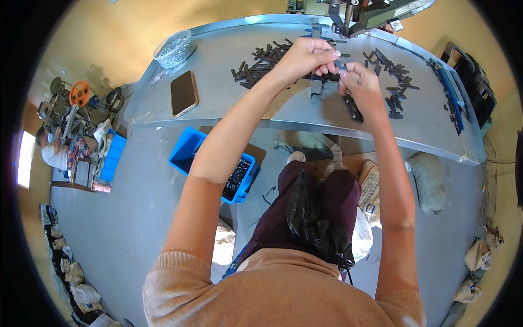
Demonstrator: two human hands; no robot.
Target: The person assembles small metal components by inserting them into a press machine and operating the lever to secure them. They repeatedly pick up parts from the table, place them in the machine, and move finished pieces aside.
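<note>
My left hand [314, 57] and my right hand [358, 81] meet over the metal-topped bench [222, 53]. Between their fingertips is a small dark flat part [338, 64], pinched from both sides. A heap of black flat pieces [261, 65] spreads to the left of my left hand. More black pieces [394, 69] lie scattered right of my right hand. An upright-running metal bar [316, 88] crosses the bench beneath my hands. Just below my right hand rests a longer dark strip [352, 108], partly covered by it.
Above my hands hangs a machine head [347, 20]. A clear tub of shiny small metal parts [175, 51] and a phone [184, 94] sit at left. Blue bins [245, 184] holding dark parts stand on the floor. Another person [57, 151] sits far left beside machinery.
</note>
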